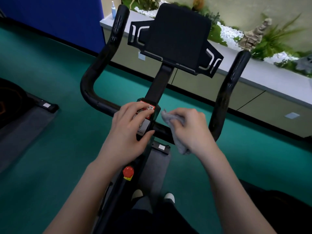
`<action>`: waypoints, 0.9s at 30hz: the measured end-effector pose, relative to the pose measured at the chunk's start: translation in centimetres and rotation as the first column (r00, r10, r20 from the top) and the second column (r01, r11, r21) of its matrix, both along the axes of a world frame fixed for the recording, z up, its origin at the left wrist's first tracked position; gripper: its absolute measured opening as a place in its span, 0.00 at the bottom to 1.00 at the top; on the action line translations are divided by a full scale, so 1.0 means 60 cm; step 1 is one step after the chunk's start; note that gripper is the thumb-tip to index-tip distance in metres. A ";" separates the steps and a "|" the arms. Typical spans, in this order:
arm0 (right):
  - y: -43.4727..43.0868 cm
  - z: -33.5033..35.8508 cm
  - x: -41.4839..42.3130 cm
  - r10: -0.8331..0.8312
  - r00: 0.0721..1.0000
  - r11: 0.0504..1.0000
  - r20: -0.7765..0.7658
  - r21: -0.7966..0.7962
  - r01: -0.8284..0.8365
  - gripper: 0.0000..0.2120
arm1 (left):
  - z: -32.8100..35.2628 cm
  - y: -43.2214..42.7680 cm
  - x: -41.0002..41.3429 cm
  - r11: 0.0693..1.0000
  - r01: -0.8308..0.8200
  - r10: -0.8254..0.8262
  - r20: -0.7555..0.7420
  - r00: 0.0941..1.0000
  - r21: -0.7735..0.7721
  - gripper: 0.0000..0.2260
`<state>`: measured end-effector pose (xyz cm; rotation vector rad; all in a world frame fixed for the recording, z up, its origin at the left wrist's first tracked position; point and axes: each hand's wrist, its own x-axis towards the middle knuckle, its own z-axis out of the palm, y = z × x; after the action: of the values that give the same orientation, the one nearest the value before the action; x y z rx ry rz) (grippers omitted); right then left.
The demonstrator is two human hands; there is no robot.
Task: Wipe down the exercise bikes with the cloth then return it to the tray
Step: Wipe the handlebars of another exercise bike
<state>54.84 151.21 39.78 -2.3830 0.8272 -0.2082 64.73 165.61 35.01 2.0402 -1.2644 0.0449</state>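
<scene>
The cloth (pixel 179 144), grey and bunched into a long wad, is lying across the crossbar (pixel 160 129) of the exercise bike's handlebar (pixel 224 98), just right of the stem block (pixel 155 114). Its long axis is running from far-left to near-right. One crumpled end is pointing up toward the stem block, and the other is hanging off the near side of the bar toward the person. The right hand (pixel 190 127) is gripping it from above with fingers curled round its middle. The far end is sticking out past the fingertips and the near end is trailing below the heel of the hand. The left hand (pixel 130 130) is resting on the stem block with nothing in its grasp, its fingers lying loosely bent over the QR stickers (pixel 150 108) and its thumb stretching along the block's near edge. A red knob (pixel 128 172) is sitting lower on the frame, above the green floor (pixel 50 149).
</scene>
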 end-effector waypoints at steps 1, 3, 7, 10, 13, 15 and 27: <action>-0.001 -0.002 0.013 0.031 0.999 0.999 -0.035 0.025 -0.031 0.12 | 0.000 0.000 0.001 1.000 0.001 -0.001 -0.002 1.000 0.003 0.22; -0.010 -0.004 0.027 0.096 0.989 0.993 -0.108 0.085 -0.087 0.12 | -0.001 0.000 0.002 1.000 0.003 -0.003 -0.002 1.000 0.003 0.22; -0.046 0.014 0.004 0.170 0.937 0.983 -0.305 0.121 -0.139 0.09 | -0.007 -0.001 0.001 1.000 -0.002 0.002 0.005 1.000 -0.012 0.22; -0.049 0.021 -0.029 0.084 0.963 0.994 -0.255 0.096 -0.061 0.08 | -0.009 0.000 0.001 1.000 -0.009 0.009 -0.008 1.000 -0.016 0.22; 0.006 -0.001 -0.037 -0.153 0.969 0.988 0.192 0.013 0.153 0.09 | -0.007 0.001 0.003 1.000 0.004 -0.004 -0.018 1.000 -0.025 0.22; 0.061 -0.028 -0.032 -0.236 0.872 0.960 0.428 -0.035 0.277 0.09 | -0.004 0.003 0.007 0.999 0.025 -0.026 -0.039 0.999 -0.031 0.22; 0.148 -0.108 -0.006 -0.180 0.751 0.926 0.635 -0.149 0.348 0.10 | 0.010 0.013 0.030 0.989 0.145 -0.145 -0.088 0.985 -0.008 0.21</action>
<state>54.49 160.10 33.33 -2.1810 0.8419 -1.2132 66.51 166.40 35.63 1.9219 -1.3528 -0.1114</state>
